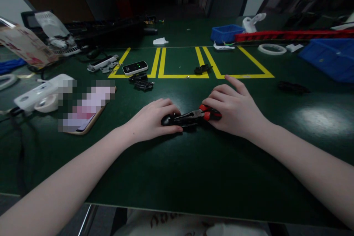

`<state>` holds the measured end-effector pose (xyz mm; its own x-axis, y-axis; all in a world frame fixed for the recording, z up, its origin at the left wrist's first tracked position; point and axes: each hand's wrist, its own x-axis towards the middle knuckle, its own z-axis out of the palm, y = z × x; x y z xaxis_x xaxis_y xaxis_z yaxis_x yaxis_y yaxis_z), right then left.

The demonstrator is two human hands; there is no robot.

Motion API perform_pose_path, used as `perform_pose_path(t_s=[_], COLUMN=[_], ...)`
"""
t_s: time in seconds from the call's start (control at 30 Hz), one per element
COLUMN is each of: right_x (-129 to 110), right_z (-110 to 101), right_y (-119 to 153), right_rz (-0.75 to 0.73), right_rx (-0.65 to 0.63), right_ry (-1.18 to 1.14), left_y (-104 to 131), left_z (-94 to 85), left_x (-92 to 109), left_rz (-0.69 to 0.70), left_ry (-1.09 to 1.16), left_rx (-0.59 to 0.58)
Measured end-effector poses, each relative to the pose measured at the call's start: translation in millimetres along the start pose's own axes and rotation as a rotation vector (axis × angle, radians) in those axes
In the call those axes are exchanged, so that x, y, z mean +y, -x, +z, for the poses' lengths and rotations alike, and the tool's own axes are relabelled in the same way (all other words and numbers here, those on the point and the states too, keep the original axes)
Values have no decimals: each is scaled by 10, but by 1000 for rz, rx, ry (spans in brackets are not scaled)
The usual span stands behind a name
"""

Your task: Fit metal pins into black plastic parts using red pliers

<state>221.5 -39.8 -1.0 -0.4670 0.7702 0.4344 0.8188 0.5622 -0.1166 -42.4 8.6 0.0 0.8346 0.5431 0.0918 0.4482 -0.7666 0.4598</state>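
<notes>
My left hand (155, 118) is closed around one end of a black part (179, 121) low over the green table, thumb in front and fingers behind. My right hand (233, 105) grips the red and black handles of a pair of pliers (206, 112), with one finger stretched out. The metal jaws of the pliers point left and lie against the black part. Just where the jaws meet it I cannot make out. Beyond the hands, a small black piece (203, 69) lies at the yellow tape, and more black pieces (141, 82) lie to the left.
On the left lie a phone (88, 110), a white power strip (41, 92) and a small device with green lights (135, 67). Blue bins (332, 59) (225, 34), a red rail (293, 36) and a tape roll (271, 49) stand at the right. Another dark piece (293, 87) lies at right.
</notes>
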Motion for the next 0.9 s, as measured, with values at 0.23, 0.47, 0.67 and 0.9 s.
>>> perform_pose_path(t_s=[0.23, 0.47, 0.67, 0.9], right_x=[-5, 20, -27, -101], right_z=[6, 25, -22, -91], right_y=[4, 5, -7, -35], right_rz=[-58, -88, -97, -121], right_rx=[-33, -55, -103, -159], right_ry=[137, 239, 299, 400], left_y=[0, -5, -15, -17], left_z=[-6, -17, -13, -19], left_x=[8, 19, 10, 4], left_rz=[-7, -16, -14, -13], left_ry=[23, 143, 170, 190], left_rx=[0, -5, -3, -9])
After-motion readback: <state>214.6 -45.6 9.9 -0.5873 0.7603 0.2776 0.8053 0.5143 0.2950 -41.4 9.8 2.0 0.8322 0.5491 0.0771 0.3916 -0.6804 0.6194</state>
